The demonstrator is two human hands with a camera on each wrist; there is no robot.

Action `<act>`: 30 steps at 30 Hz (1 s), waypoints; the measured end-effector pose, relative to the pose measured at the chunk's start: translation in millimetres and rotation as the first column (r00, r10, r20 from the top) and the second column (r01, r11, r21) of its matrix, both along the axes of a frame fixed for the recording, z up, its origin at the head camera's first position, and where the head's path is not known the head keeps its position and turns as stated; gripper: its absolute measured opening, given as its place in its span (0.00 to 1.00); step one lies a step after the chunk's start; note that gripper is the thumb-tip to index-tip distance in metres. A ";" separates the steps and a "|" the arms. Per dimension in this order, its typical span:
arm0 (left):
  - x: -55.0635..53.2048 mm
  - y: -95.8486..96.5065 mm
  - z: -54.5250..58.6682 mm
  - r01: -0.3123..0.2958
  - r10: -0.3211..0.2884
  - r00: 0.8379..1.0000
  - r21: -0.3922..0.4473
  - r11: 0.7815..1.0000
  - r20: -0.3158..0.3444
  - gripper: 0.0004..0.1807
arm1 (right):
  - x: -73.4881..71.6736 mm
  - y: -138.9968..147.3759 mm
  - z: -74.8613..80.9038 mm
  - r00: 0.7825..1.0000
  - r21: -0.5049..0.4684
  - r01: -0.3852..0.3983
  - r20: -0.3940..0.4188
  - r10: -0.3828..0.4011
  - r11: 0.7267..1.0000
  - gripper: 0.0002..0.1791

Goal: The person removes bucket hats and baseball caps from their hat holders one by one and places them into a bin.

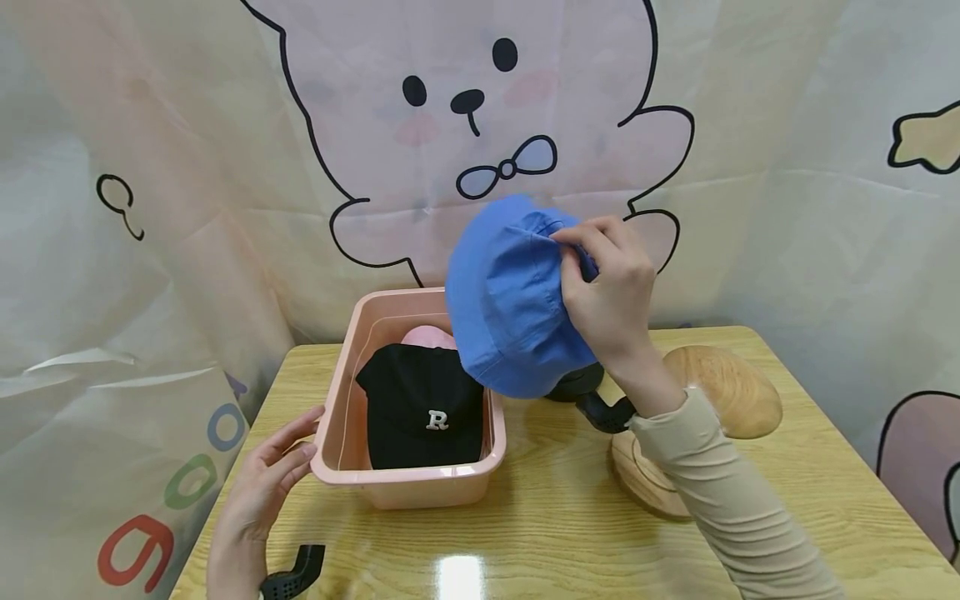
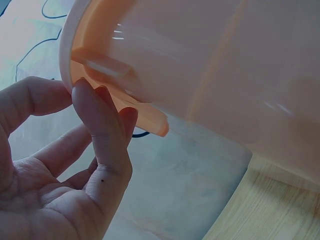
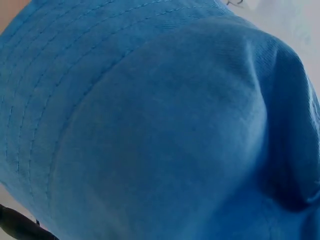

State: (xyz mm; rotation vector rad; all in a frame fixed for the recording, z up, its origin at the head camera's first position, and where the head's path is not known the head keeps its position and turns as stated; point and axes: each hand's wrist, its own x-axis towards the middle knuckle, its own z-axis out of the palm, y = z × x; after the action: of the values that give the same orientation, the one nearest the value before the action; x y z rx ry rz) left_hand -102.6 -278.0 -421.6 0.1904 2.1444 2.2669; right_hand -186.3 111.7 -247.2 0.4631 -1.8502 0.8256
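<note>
My right hand (image 1: 611, 283) pinches a blue cap (image 1: 510, 300) by its back edge and holds it raised beside and above the storage bin. Its crown and stitched brim (image 3: 60, 85) fill the right wrist view, where the fingers are hidden. The pink plastic bin (image 1: 408, 477) stands on the table. With thumb and fingers my left hand (image 1: 266, 475) pinches the bin's left rim; the left wrist view shows the fingertips (image 2: 82, 87) at that rim. Inside the bin lies a black cap (image 1: 420, 408) with a white letter R, and behind it part of a pink cap (image 1: 429, 337).
A wooden stand with a rounded top (image 1: 731, 392) and a round base (image 1: 648, 475) is on the right of the table (image 1: 555, 517), partly behind my right forearm. A curtain (image 1: 787, 250) with cartoon drawings hangs close behind the table.
</note>
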 end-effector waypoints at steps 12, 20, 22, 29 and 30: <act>-0.7 1.1 -0.1 -0.012 0.012 1.000 0.002 1.000 0.010 0.23 | 3.9 -23.7 1.6 0.996 0.030 -0.088 -0.001 0.088 0.996 0.07; -1.0 0.5 -0.6 -0.006 0.006 1.000 0.011 1.000 0.005 0.23 | 3.6 -37.6 2.3 0.990 0.035 -0.139 0.020 0.138 0.990 0.08; -0.9 0.5 -0.7 -0.007 0.007 1.000 0.009 1.000 0.008 0.23 | 4.1 -41.4 3.1 0.988 0.031 -0.151 0.028 0.150 0.988 0.08; -0.5 0.1 -0.8 -0.008 0.008 1.000 0.003 1.000 0.009 0.23 | 7.2 -54.5 5.8 0.980 0.027 -0.194 0.051 0.193 0.981 0.08; -0.5 0.1 -0.9 -0.007 0.007 1.000 0.002 1.000 0.008 0.23 | 7.5 -56.3 5.7 0.978 0.029 -0.200 0.057 0.199 0.979 0.08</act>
State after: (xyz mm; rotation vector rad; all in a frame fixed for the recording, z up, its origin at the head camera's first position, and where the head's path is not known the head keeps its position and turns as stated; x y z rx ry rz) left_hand -103.1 -277.9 -422.5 0.1732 2.1420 2.2702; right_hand -178.7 55.5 -241.5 0.6630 -1.8912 0.9489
